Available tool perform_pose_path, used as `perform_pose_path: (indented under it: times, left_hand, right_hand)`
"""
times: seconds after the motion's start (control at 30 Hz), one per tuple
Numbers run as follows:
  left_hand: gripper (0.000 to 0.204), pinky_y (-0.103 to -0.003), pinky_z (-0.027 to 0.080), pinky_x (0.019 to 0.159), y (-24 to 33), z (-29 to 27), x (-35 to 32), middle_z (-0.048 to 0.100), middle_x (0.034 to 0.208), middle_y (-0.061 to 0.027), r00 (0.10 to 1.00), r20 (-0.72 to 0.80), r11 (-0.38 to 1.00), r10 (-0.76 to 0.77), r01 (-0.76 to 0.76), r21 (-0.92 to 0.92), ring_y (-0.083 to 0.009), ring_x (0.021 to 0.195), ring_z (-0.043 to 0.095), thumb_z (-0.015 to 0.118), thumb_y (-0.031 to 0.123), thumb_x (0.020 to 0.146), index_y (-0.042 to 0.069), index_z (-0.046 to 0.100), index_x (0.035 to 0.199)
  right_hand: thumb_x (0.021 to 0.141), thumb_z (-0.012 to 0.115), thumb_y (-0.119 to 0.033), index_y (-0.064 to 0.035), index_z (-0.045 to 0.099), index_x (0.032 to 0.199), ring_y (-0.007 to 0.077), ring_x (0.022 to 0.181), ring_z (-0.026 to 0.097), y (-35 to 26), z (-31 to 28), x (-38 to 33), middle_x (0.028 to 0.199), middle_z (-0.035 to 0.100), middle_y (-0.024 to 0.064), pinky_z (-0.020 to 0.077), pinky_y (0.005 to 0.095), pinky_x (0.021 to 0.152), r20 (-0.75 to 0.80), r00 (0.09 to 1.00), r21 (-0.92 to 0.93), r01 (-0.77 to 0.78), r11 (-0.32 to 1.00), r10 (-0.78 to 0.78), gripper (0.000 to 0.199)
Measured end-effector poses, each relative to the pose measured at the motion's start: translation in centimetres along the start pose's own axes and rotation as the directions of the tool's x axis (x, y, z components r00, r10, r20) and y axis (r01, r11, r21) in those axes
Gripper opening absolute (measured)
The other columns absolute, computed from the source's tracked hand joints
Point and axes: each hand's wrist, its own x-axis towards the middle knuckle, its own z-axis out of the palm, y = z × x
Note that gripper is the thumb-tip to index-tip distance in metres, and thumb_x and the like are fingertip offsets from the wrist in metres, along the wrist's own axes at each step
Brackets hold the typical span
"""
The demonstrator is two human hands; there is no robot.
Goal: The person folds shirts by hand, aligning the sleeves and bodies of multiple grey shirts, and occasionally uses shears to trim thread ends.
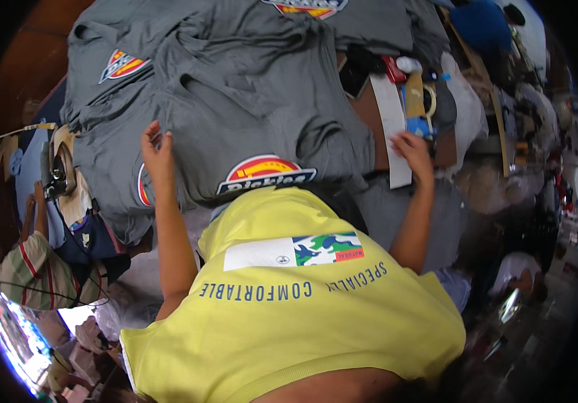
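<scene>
Grey T-shirts [255, 87] with red, yellow and dark-blue triangular prints are spread over the table in front of me. My left hand [157, 149] is raised over the left part of the nearest shirt, its thumb apart from the bent fingers and nothing held. On the right, my right hand [415, 153] has loosely bent fingers with their tips over the edge of a long white strip [390, 111]. Whether they touch the strip I cannot tell. Close by those fingers lies a small blue item [420, 127].
Beyond the strip are a tape roll [430, 101], a red item [392, 69], a white bottle or cap [408, 64] and a dark phone-like slab [354, 77]. Clear plastic [467, 101] hangs at the right. Left, another person [40, 269] reaches toward an iron [61, 168].
</scene>
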Motion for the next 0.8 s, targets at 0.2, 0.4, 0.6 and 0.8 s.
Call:
perform_pose_path:
  times: [0.2,0.4,0.6,0.8]
  left_hand:
    - [0.034,-0.026,0.04,0.081,0.2,1.7,-1.2,0.053,0.11,-0.0085,0.972,0.233,1.0,-0.013,0.015,-0.007,-0.0148,0.091,0.051,0.06,0.008,0.078,0.004,0.051,0.11]
    - [0.034,-0.025,0.037,0.084,-0.6,0.7,-2.9,0.052,0.111,-0.0076,0.928,0.37,0.999,-0.039,0.026,0.038,-0.0152,0.097,0.049,0.06,0.009,0.079,0.005,0.052,0.112]
    - [0.028,-0.022,0.038,0.081,-0.2,1.2,-2.5,0.053,0.106,-0.0052,0.908,0.417,0.999,-0.028,0.012,0.042,-0.0117,0.092,0.048,0.058,0.007,0.08,0.003,0.053,0.108]
    - [0.028,-0.024,0.039,0.083,1.9,3.5,-3.1,0.052,0.108,-0.0065,0.857,0.512,0.998,0.058,-0.058,-0.015,-0.0137,0.096,0.048,0.058,0.009,0.082,0.002,0.052,0.108]
  right_hand:
    - [0.082,0.059,-0.027,-0.0025,0.056,0.102,0.0107,0.083,0.052,-1.8,6.8,-3.8,0.089,0.058,0.0045,0.0414,0.0231,0.073,0.542,0.839,-0.002,0.066,0.998,-0.055,0.032]
    - [0.078,0.056,-0.046,-0.0107,0.015,0.137,0.0245,0.127,0.021,2.3,8.4,-14.1,0.138,0.021,0.0143,0.0209,0.0341,0.103,0.674,0.737,0.048,-0.119,0.992,0.055,0.08]
    - [0.078,0.059,-0.044,-0.0115,0.01,0.138,0.022,0.125,0.026,5.2,7.4,-17.2,0.138,0.021,0.0119,0.0231,0.0325,0.101,0.66,0.744,0.128,-0.244,0.961,0.102,0.084]
    - [0.07,0.071,-0.036,-0.0109,0.002,0.138,0.0192,0.123,0.026,5.3,7.2,-20.7,0.136,0.022,0.0095,0.0244,0.03,0.1,0.738,0.638,0.335,-0.629,0.702,0.22,0.1]
